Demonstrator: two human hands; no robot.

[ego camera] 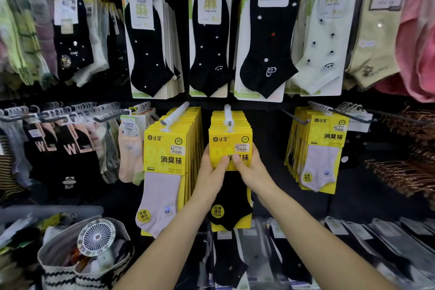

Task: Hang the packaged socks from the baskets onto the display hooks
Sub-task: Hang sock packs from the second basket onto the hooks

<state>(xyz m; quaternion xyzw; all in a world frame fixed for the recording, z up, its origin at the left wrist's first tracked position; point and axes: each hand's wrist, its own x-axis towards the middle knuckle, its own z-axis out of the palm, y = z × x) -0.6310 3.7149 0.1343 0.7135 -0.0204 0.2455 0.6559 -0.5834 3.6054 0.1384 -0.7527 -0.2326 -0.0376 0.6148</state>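
Note:
A stack of yellow-carded black sock packs (231, 141) hangs on a white display hook (227, 115) at the centre. My left hand (211, 172) grips the left edge of the front pack, thumb on its face. My right hand (250, 169) grips the right edge, thumb also on the card. The black sock (229, 209) hangs below my hands. To the left, a second stack of the same yellow packs with pale socks (164, 165) hangs on its own hook (175, 113).
A third yellow stack (322, 148) hangs at the right. Black and pale sock packs (209, 40) fill the upper row. A woven bag holding a small fan (96, 238) sits at the lower left. Flat packaged socks (353, 242) lie along the bottom shelf.

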